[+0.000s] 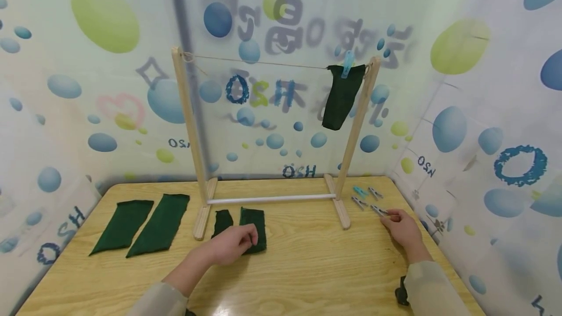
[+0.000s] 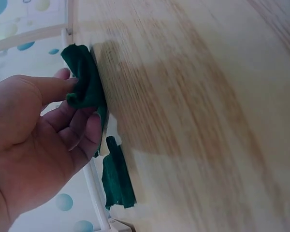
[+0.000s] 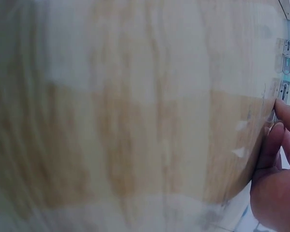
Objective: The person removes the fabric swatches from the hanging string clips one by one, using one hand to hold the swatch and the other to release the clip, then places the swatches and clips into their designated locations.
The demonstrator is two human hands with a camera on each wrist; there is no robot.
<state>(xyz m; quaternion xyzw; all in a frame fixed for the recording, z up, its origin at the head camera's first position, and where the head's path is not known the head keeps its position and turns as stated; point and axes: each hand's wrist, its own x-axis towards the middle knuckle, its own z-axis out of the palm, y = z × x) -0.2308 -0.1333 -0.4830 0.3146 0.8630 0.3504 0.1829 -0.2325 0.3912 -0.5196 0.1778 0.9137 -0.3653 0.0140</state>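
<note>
My left hand (image 1: 231, 246) is at the front centre of the table, over two dark green cloths. In the left wrist view its thumb and fingers pinch the raised, folded edge of one green cloth (image 2: 87, 72). The other cloth (image 2: 118, 176) lies beside it on the tabletop. At the right, my right hand (image 1: 401, 228) pinches the near end of a grey clothespin (image 1: 378, 210) at the tabletop. Close by lie two more grey clothespins (image 1: 359, 203) and a teal one (image 1: 360, 191). The right wrist view catches only part of this hand (image 3: 280, 159) at its edge.
A wooden rack stands at the back, its left post (image 1: 189, 111) and right post (image 1: 357, 126) joined by a string (image 1: 263, 62). A blue clothespin (image 1: 348, 65) holds a dark green cloth (image 1: 342, 99) on the string's right end. Two green cloths (image 1: 160, 226) lie flat at left.
</note>
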